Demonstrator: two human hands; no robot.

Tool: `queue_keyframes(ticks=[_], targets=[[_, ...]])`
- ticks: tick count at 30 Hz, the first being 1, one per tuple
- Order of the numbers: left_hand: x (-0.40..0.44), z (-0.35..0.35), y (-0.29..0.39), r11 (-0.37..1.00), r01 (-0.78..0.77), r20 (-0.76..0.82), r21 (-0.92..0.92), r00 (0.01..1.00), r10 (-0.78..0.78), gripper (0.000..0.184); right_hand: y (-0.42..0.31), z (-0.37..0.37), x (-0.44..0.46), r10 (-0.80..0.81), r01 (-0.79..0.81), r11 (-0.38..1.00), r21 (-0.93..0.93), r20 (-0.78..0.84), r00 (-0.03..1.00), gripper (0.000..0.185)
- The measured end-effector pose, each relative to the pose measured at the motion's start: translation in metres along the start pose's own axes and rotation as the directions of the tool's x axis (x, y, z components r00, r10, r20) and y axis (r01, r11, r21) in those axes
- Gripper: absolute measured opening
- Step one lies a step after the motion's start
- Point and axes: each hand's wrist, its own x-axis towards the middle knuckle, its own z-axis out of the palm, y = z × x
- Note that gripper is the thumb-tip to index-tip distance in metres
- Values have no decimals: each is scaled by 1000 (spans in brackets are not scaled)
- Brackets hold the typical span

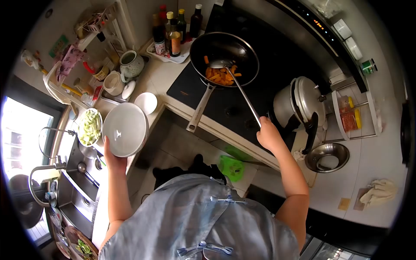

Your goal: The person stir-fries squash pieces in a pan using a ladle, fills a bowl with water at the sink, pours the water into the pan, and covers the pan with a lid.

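Observation:
My left hand (114,157) is closed on the rim of a white bowl (125,129), which is tilted so its bare inside shows. My right hand (267,133) grips the handle of a metal ladle (246,98). The ladle's head rests in a black wok (245,47) on the stove, among orange pieces of food (221,77). The wok's handle (201,108) points toward me, and neither hand touches it. Just left of the held bowl is a bowl of pale green slices (90,127).
A pressure cooker (288,102) stands right of the wok, with a metal basin (318,157) nearby. Sauce bottles (174,39) stand on a tray behind. A small white bowl (146,103) sits on the counter. The sink (71,193) is at the left.

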Motion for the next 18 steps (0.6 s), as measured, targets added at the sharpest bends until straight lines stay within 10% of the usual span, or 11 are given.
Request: queue_keyframes(ticks=[9,14,18], targets=[[11,54,-11,998,15,-9,59,1000,-14,55,22,-80,-51,83,-138,720,680,114,990,40],[30,55,1,996,45,6,76,999,-46,53,2,-99,-62,121,-266,760,592,273,954,37],[38,59,10,995,53,27,85,998,-56,52,14,-54,-27,48,-66,902,426,54,997,38]])
